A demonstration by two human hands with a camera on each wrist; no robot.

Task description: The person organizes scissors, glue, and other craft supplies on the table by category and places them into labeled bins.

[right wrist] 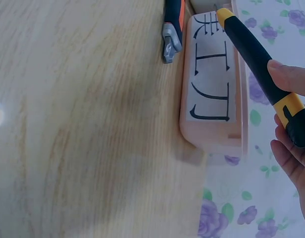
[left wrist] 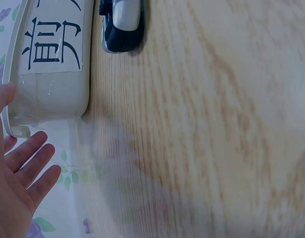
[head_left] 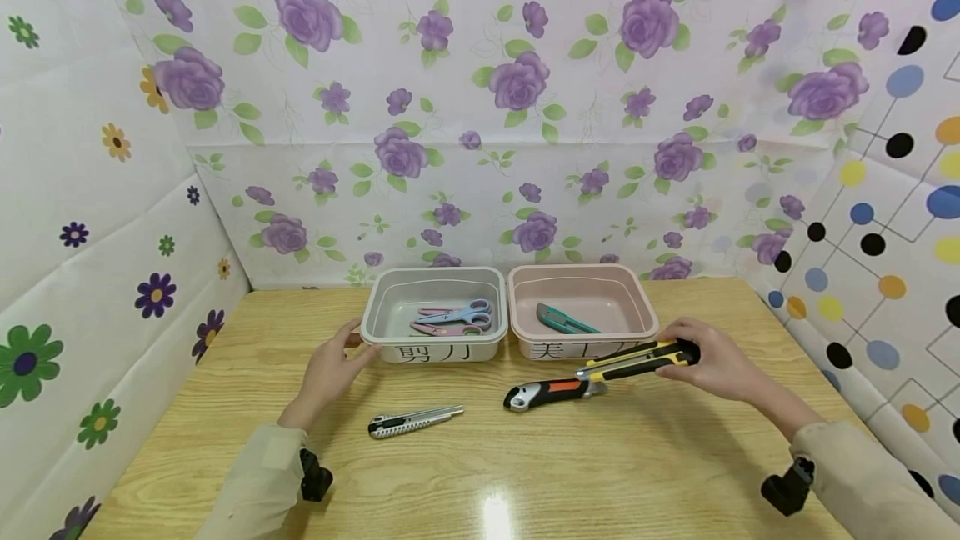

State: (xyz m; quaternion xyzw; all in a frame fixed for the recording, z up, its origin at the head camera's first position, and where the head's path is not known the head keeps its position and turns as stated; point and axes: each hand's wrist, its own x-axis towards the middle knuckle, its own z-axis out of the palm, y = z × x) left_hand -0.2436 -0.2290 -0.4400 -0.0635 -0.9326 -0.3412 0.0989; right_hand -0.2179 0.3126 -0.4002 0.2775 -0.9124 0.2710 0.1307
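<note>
My right hand (head_left: 708, 359) grips a yellow-and-black utility knife (head_left: 637, 360) by its rear end, in front of the pink bin (head_left: 583, 275); the thumb presses on its handle (right wrist: 256, 62) in the right wrist view. My left hand (head_left: 330, 373) touches the left front corner of the grey bin (head_left: 438, 275). In the left wrist view its thumb (left wrist: 3, 94) lies at the rim and the other fingers are loosely extended. A black-and-orange utility knife (head_left: 547, 392) lies on the table below the held one. Left of it lies a silver utility knife (head_left: 415, 422).
Scissors (head_left: 453, 317) in blue and pink lie inside the grey bin. A teal utility knife (head_left: 564, 321) lies inside the pink bin. Both bins stand side by side at the back of the wooden table (head_left: 480, 473), with labels on their fronts. Patterned cloth (head_left: 465, 215) hangs behind.
</note>
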